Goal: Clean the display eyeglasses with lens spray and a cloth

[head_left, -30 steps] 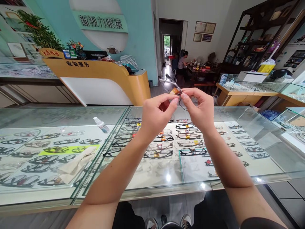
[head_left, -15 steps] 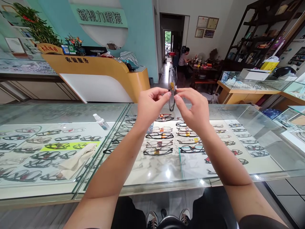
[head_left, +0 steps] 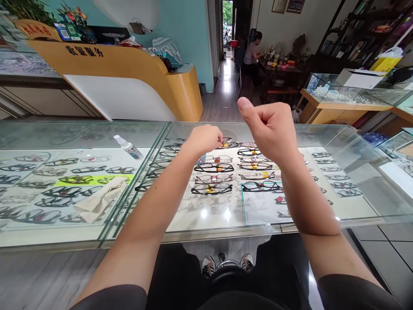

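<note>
My left hand is curled shut low over the glass counter, knuckles toward me, its fingertips hidden near the far row of frames. The clear glasses from before are out of sight, so what it grips is hidden. My right hand hovers higher, a loose fist with the thumb sticking up and nothing visible in it. Under the glass lie rows of display glasses, several with orange or yellow tags.
A small spray bottle and a beige cloth lie on the left case. An orange reception desk stands behind. A person sits at a far table. More glass cases stand at right.
Both hands held a clear pair of glasses up between their fingertips. Now they have parted: the left dropped to the counter, the right pulled away closed, the glasses no longer show. The view tilted down.
</note>
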Demonstrator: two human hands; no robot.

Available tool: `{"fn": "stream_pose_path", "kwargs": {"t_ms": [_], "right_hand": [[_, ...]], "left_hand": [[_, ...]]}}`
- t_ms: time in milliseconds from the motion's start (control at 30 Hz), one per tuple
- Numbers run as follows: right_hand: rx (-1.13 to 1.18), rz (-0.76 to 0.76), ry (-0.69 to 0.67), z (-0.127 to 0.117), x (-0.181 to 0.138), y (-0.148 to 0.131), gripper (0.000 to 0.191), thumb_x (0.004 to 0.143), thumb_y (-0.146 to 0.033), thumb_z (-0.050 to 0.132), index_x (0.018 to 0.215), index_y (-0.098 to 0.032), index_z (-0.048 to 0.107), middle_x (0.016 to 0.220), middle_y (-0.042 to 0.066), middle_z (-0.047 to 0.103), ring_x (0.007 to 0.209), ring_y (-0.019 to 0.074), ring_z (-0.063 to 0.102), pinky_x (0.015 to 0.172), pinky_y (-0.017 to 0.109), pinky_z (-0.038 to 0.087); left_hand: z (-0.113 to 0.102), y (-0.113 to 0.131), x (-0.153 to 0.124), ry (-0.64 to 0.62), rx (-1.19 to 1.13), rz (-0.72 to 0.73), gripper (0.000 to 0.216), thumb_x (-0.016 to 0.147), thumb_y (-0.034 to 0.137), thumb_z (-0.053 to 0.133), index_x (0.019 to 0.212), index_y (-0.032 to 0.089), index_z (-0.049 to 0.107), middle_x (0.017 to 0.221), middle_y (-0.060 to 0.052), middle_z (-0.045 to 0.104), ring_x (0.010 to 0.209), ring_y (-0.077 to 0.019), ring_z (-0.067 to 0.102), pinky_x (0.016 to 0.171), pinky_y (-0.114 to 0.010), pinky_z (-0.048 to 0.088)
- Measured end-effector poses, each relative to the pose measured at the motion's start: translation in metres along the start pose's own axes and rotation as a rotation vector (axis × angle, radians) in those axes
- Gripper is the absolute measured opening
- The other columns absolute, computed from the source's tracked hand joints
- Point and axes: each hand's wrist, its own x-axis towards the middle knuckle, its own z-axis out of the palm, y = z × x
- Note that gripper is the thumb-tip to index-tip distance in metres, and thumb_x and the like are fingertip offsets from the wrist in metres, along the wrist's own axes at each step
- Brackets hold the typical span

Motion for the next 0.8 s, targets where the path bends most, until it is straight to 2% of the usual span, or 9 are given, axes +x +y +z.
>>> {"fn": "stream_pose_path", "kwargs": {"t_ms": [267,467,600,800], "right_hand": [[-0.018,-0.080,0.047,-0.001,-0.002,-0.001,0.074,0.113,-0.071,0.035,0.057,-0.023,0.034,0.064,-0.003,0.017,0.060,0.0102,0.025,0.059,0.032,0.020],[-0.008,-0.052,0.004,-0.002,-0.004,0.000,0.080,0.113,-0.074,0.017,0.061,-0.022,0.050,0.059,-0.001,0.029,0.057,0.0118,0.037,0.058,0.032,0.028],[0.012,-0.019,-0.036,-0.004,-0.003,-0.002,0.080,0.114,-0.073,0.019,0.064,-0.023,0.057,0.056,0.001,0.037,0.058,0.0144,0.043,0.058,0.032,0.035],[0.035,-0.009,-0.098,-0.004,-0.002,0.000,0.079,0.112,-0.075,0.028,0.056,-0.023,0.048,0.054,0.001,0.040,0.055,0.0129,0.040,0.057,0.033,0.033]], "left_hand": [[0.025,0.002,0.012,-0.111,0.072,-0.082,0.031,0.090,0.021,0.068,0.113,0.027,0.087,0.120,-0.011,0.084,0.110,-0.0334,0.077,0.091,-0.037,0.057],[0.033,-0.003,0.018,-0.133,0.076,-0.114,0.028,0.091,0.023,0.066,0.108,0.023,0.087,0.121,-0.015,0.083,0.111,-0.0338,0.077,0.094,-0.038,0.057],[0.037,-0.005,0.020,-0.119,0.074,-0.117,0.027,0.093,0.024,0.064,0.106,0.022,0.087,0.121,-0.017,0.082,0.111,-0.0339,0.077,0.095,-0.039,0.056],[0.039,-0.006,0.021,-0.126,0.064,-0.123,0.026,0.095,0.027,0.064,0.107,0.022,0.087,0.121,-0.018,0.082,0.111,-0.0336,0.077,0.097,-0.040,0.056]]}}
